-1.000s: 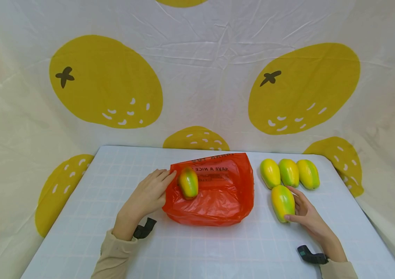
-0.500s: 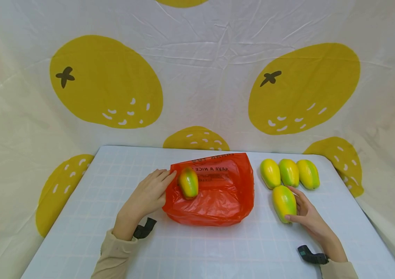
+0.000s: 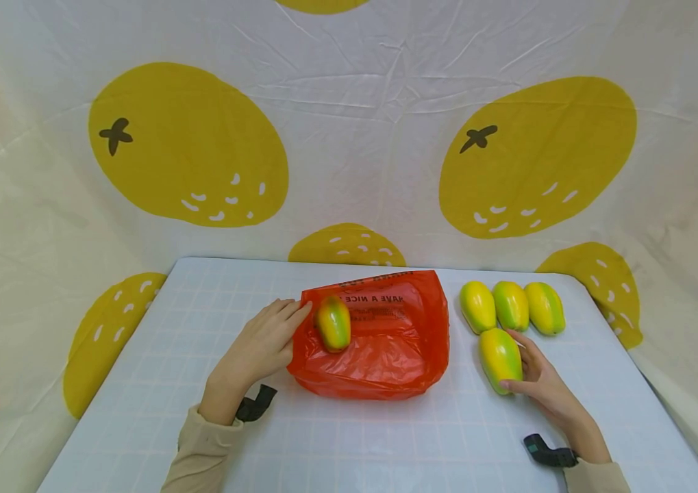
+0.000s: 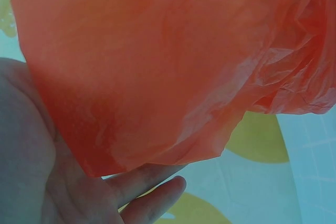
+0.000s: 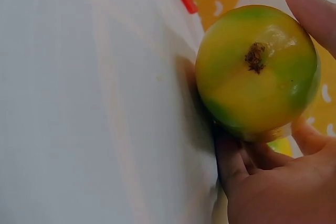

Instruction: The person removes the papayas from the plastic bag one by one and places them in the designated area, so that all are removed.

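Note:
In the head view, a red plastic bag (image 3: 385, 366) with printed lettering lies mid-table, its mouth spread toward me. A yellow-green papaya (image 3: 333, 324) shows at its left side. My left hand (image 3: 262, 342) touches the bag's left edge with fingers fairly straight; in the left wrist view, red plastic (image 4: 131, 66) covers part of the fingers. Right of the bag, my right hand (image 3: 542, 380) holds another papaya (image 3: 500, 361), thumb near its front end and fingers along its right side. The right wrist view shows that papaya's brown-tipped end (image 5: 255, 57), very near the tabletop.
Three more papayas (image 3: 511, 305) sit in a row behind the held one, close to it. The white checked table (image 3: 349, 445) ends at a hanging cloth (image 3: 361, 171) with printed yellow fruit. Black wrist devices (image 3: 549, 452) sit on both wrists.
The held papaya has shifted very slightly right, then back left, with my right hand around it. My left hand and the bag look unchanged.

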Demonstrator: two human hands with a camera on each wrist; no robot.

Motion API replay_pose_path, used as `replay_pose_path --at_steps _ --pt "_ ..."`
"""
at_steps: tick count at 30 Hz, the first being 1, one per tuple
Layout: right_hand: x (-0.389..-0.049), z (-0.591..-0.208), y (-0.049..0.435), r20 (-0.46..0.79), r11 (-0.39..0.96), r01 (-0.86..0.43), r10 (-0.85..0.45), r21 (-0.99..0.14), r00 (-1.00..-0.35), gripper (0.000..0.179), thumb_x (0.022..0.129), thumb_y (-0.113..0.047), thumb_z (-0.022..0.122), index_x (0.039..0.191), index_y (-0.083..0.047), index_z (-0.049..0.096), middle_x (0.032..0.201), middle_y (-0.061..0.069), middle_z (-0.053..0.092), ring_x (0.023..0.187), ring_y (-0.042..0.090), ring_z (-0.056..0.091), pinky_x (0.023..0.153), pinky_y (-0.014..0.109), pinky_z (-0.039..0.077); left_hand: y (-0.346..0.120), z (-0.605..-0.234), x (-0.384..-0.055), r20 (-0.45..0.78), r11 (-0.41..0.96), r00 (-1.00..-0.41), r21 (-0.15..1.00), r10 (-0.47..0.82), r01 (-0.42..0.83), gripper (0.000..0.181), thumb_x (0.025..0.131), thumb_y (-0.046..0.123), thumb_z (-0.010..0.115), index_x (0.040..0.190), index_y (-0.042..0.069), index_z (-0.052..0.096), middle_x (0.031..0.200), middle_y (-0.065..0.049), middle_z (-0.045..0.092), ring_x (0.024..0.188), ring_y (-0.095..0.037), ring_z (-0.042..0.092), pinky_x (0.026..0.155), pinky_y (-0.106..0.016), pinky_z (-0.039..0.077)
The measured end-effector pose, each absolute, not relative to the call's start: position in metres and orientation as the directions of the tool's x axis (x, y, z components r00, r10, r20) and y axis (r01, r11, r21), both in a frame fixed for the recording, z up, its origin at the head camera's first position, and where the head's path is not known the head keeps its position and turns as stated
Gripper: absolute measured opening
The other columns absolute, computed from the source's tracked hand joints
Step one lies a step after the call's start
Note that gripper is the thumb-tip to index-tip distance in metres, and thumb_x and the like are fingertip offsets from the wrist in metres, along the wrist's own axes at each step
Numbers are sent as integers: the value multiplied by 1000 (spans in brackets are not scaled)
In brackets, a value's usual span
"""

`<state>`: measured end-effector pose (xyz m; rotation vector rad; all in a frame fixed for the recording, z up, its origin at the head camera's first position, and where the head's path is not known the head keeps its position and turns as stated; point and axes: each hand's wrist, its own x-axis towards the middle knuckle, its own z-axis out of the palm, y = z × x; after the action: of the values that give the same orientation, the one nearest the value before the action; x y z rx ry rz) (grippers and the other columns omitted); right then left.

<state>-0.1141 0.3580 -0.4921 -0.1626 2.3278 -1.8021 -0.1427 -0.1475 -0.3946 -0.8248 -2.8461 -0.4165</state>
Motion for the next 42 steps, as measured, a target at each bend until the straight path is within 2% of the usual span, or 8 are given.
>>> replay_pose_path --at_steps 18,26,29,33,36,42 --pt "-113 -490 361 -75 262 19 -207 -965 -975 93 88 0 69 159 -22 14 159 24 11 130 0 28 94 3 31 -147 -395 -142 226 806 -832 219 507 551 56 83 -3 51 140 -1 54 138 -20 55 130 -40 48 112 -53 35" --pt "-111 -479 365 -78 353 9 -180 -935 -981 90 89 -7 70 159 -18 15 157 25 19 124 1 35 90 6 37 -146 -394 -143 199 813 -844 229 498 535 57 84 -2 52 141 0 53 140 -19 54 131 -40 47 112 -54 35" --pt "-110 -476 367 -61 377 -12 -183 -926 -981 88 90 -9 70 158 -16 16 157 22 22 123 -3 36 90 7 39 -146 -394 -143 192 816 -848 233 494 528 57 84 -2 52 141 0 53 140 -19 54 131 -40 47 112 -54 35" --pt "-110 -473 371 41 354 -122 -227 -927 -973 85 89 0 68 157 -7 17 154 21 25 126 -2 39 96 7 38 -146 -394 -142 193 816 -847 230 495 530 57 84 -2 52 141 0 53 140 -19 54 131 -39 47 112 -54 35" --pt "-110 -470 373 99 331 -183 -255 -926 -962 84 88 7 66 156 -4 18 153 22 25 130 4 39 100 6 34 -146 -394 -142 194 816 -845 226 498 533 58 83 -2 52 141 0 53 140 -19 54 131 -39 47 112 -54 35" --pt "-114 -458 369 98 348 -190 -267 -918 -959 82 90 3 65 157 -7 18 154 15 28 132 5 37 100 6 34 -146 -395 -143 187 819 -849 227 494 527 59 83 -2 53 142 0 52 141 -19 53 131 -39 47 111 -54 36"
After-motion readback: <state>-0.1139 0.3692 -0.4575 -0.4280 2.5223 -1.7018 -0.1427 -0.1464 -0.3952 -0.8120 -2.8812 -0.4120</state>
